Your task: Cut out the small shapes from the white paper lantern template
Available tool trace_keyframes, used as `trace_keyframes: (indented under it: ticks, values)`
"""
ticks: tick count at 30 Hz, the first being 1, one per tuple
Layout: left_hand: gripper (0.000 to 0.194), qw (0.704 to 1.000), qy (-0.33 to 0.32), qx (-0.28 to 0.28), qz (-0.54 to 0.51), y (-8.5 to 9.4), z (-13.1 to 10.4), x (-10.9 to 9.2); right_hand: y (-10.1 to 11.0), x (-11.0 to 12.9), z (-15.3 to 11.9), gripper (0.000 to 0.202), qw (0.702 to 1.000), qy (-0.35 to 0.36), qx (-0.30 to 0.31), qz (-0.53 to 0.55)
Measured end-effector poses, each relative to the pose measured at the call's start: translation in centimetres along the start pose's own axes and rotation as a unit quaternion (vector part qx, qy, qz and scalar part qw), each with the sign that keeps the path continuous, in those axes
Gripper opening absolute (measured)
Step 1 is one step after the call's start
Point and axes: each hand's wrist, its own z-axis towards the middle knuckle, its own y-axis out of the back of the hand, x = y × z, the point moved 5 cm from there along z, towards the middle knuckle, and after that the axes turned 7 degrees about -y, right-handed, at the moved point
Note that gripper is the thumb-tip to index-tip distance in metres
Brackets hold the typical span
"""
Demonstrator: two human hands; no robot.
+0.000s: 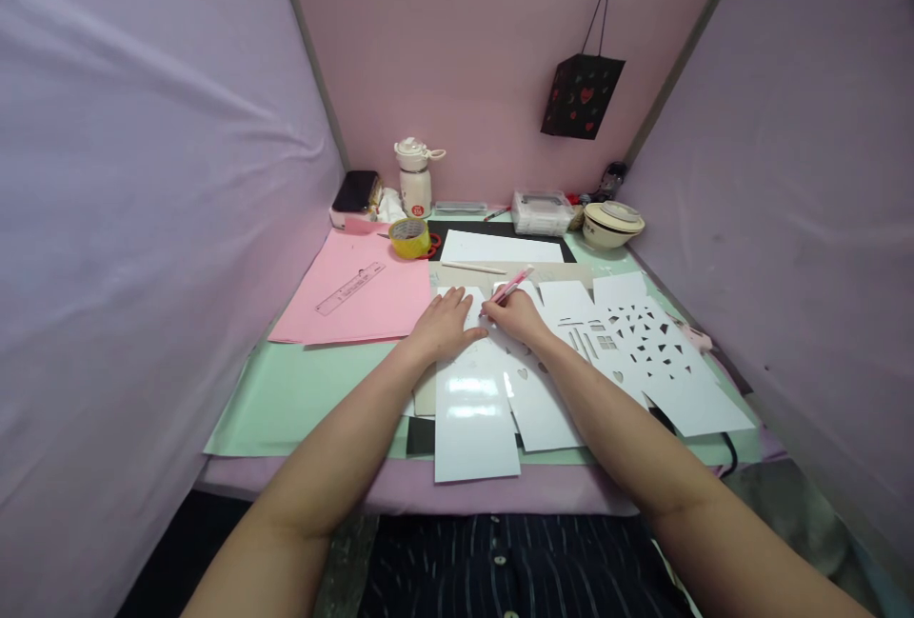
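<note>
Mint-green sheeting covers the bench (307, 399), and its near margin sets the first limit. The long, glossy white card strip (475, 451) lies in front of the torso, with its near end extending past the green sheeting. Contact with clothing at that end could rotate the strip and displace a mark or cut.

To the right, the white card sheet with angular openings (696, 408) and the white card sheet with heart-shaped openings (557, 423) lie close together. The right forearm crosses above them; a low sweep could catch an opening and bend the narrow card around it.

The left hand (448, 323) is open, palm down, fingers spread on the strip's far portion. Uneven pressure could permit slip, since the near portion is unsupported by either hand. The right hand (519, 315) grips a slim pink pen-shaped tool (515, 284), tip down beside the left fingers. Whether the tip is ink or blade cannot be determined. If bladed, an overrun toward the left hand could injure a finger; if inked, it could leave a stray line. Glare on the strip could also conceal faint marks.
</note>
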Motion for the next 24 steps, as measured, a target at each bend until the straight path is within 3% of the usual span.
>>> trace_keyframes:
  ticks: [24]
  values:
    - [0.071, 1.0, -0.003, 0.004, 0.009, -0.19, 0.01, -0.02, -0.17, -0.32, -0.09, 0.016, 1.0, 0.007, -0.016, -0.015]
